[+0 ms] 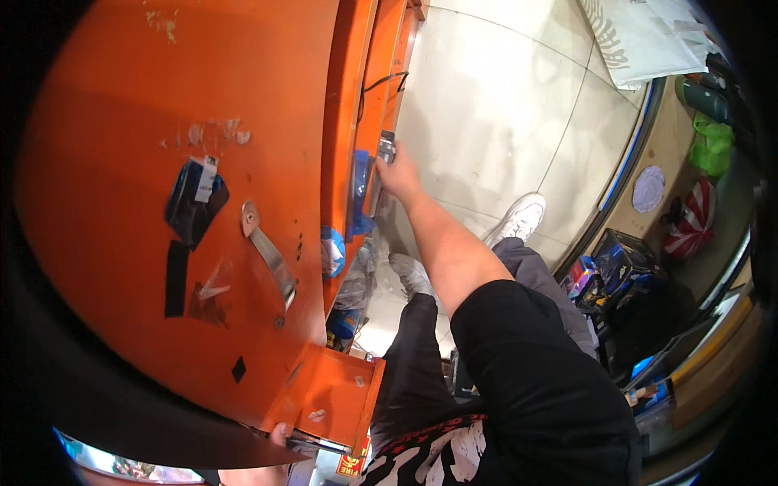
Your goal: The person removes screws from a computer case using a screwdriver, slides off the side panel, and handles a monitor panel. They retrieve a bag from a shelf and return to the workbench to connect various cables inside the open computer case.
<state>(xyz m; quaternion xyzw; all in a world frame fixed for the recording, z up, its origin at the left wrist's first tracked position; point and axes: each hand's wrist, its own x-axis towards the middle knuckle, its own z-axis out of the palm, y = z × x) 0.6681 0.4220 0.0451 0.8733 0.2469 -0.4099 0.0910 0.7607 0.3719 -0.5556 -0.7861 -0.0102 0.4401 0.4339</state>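
Note:
A large orange wooden panel (162,243) with a metal pull handle (269,257) fills the left side. At its lower edge my left hand (263,466) holds on, the thumb against the wood and the other fingers mostly hidden. Beside the thumb is a small orange drawer (340,395), pulled out. My right hand (398,172) reaches forward to the orange shelf edge (387,65). Its fingers are closed round a small dark grey object (387,147) whose kind I cannot make out. A blue plastic piece (361,186) sits just left of that hand.
A dark cable (382,81) hangs over the shelf edge. Clear plastic bags (356,283) lie below. My white shoe (523,217) is on the tiled floor (486,97). To the right stand a white bag (648,40), a dark box (624,263) and a green bag (711,144).

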